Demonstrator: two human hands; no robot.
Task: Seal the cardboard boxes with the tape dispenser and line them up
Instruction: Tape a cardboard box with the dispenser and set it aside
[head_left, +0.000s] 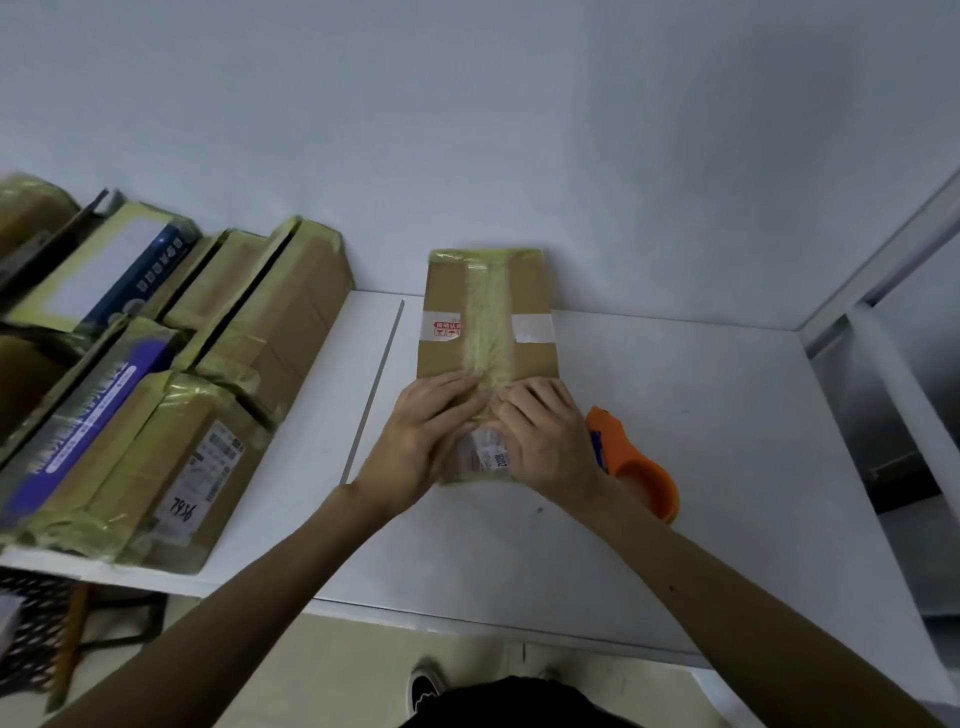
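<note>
Flat brown box, yellow-taped lengthwise, lies flat; orange tape dispenser at its four o'clock, taped boxes at nine.

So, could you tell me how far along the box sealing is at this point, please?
Done: several taped boxes stand together at the left. In hand: tape runs along the top of the middle box, and the left hand and right hand press its near end down; the orange tape dispenser lies beside it. Left, probably: moving this box to join the others.
</note>
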